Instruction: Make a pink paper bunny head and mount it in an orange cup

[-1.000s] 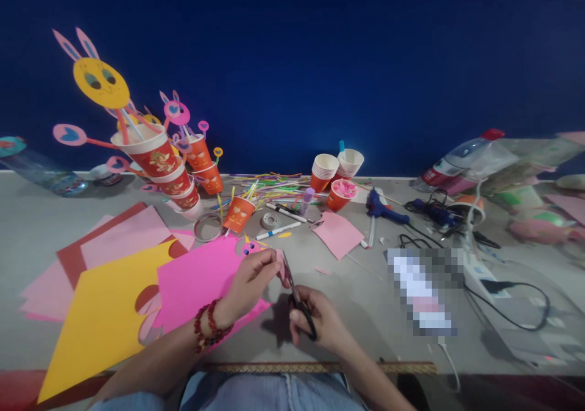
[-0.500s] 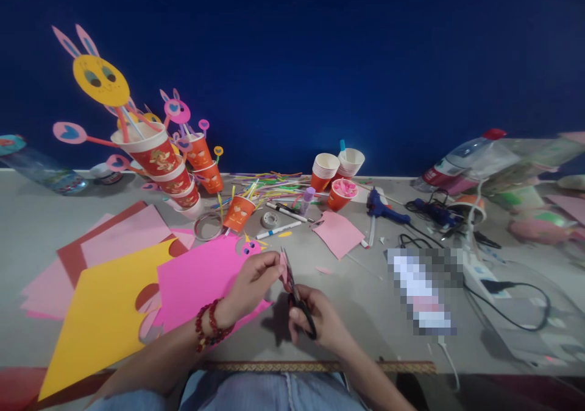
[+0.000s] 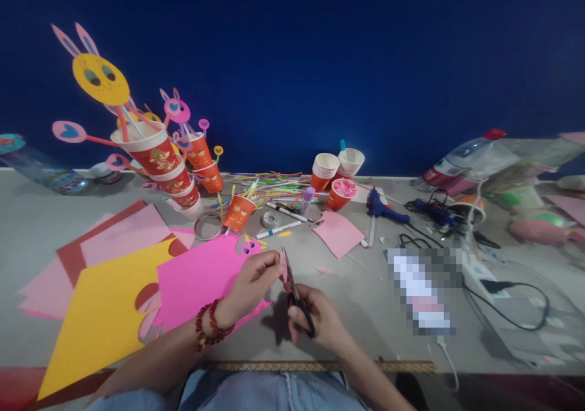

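My left hand [image 3: 255,277] pinches the pink paper [image 3: 284,268], its long axis pointing away from me; my right hand [image 3: 320,316] grips the scissors [image 3: 294,291], blades along the paper's right side.

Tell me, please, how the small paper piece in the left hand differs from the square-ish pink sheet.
Size: the small paper piece looks narrow, while the pink sheet is clearly larger.
Pose: the small paper piece is held up in the left hand; the pink sheet lies on the table.
Contact: the small paper piece is at the scissors; the pink sheet touches neither hand.
Both are pink.
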The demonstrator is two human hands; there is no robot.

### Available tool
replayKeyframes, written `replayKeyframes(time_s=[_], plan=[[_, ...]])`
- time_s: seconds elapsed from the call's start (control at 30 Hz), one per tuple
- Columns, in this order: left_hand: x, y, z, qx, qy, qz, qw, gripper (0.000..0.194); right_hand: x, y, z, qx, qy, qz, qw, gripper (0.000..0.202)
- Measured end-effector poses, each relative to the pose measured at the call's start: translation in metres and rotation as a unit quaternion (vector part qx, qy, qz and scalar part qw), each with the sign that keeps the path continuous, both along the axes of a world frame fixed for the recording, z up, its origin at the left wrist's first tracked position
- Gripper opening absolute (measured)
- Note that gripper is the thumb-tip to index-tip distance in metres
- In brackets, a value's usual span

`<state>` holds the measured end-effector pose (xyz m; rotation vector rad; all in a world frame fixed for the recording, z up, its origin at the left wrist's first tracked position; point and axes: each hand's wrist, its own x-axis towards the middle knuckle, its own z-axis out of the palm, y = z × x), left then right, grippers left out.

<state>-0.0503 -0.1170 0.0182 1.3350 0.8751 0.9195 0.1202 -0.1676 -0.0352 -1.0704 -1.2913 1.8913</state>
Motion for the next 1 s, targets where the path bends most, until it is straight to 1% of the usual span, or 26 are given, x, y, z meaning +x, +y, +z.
replayKeyframes(time_s=[0.43, 0.63, 0.77, 1.0], plan=[[-0.0004, -0.002, -0.0015, 0.003, -0.001, -0.002, 1.0, 0.027, -0.0004, 0.0, 0.0013, 0.005, -0.018, -0.001, 1.0, 0.055], [-0.0007, -0.0007, 0.0018, 0.026, 0.0, 0.004, 1.0, 0.03, -0.0003, -0.0005, 0.0021, 0.003, -0.023, -0.002, 1.0, 0.053], [-0.0016, 0.0003, 0.0008, 0.046, 0.007, 0.006, 0.999, 0.031, -0.0008, -0.0012, 0.0012, 0.004, -0.018, -0.002, 1.0, 0.053], [-0.0013, -0.0009, 0.0006, 0.042, 0.001, 0.005, 0.999, 0.031, -0.0003, -0.0011, 0.0009, 0.005, -0.013, -0.003, 1.0, 0.053]])
